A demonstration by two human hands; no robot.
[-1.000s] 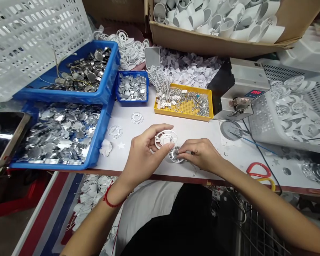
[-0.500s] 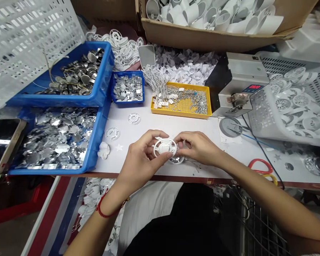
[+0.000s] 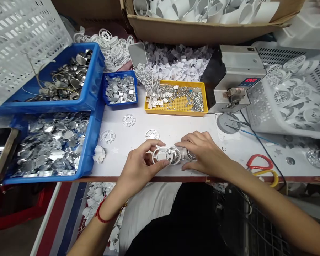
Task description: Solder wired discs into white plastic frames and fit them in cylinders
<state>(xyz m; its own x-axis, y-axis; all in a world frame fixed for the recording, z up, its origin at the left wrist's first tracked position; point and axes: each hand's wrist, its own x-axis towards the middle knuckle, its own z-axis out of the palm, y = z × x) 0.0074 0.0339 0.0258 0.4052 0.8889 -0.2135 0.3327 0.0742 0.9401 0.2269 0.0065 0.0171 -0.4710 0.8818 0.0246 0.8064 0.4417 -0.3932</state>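
Observation:
My left hand [image 3: 142,163] pinches a white spoked plastic ring [image 3: 162,155] between thumb and fingers, tilted up above the table. A second white ring [image 3: 175,155] shows just behind its right edge. My right hand [image 3: 202,151] arches over the table to the right, thumb and index finger apart. Under its palm lies another round spoked piece [image 3: 191,155], partly covered by the fingers. More flat white rings lie farther back, one [image 3: 152,134] just beyond my left fingers, another [image 3: 129,120] behind it and a third [image 3: 107,137] to the left.
Blue trays of metal pieces [image 3: 56,149] stand left, with a small blue tray [image 3: 120,104] and a yellow tray [image 3: 176,112] behind. A machine with red digits [image 3: 238,78], a white basket [image 3: 288,128] and scissors [image 3: 261,161] are at right. A cardboard box [image 3: 202,33] stands at the back.
My right hand has moved away from the ring in my left hand, and its fingers have spread. The view has shifted slightly; a ring behind my left hand now shows fully.

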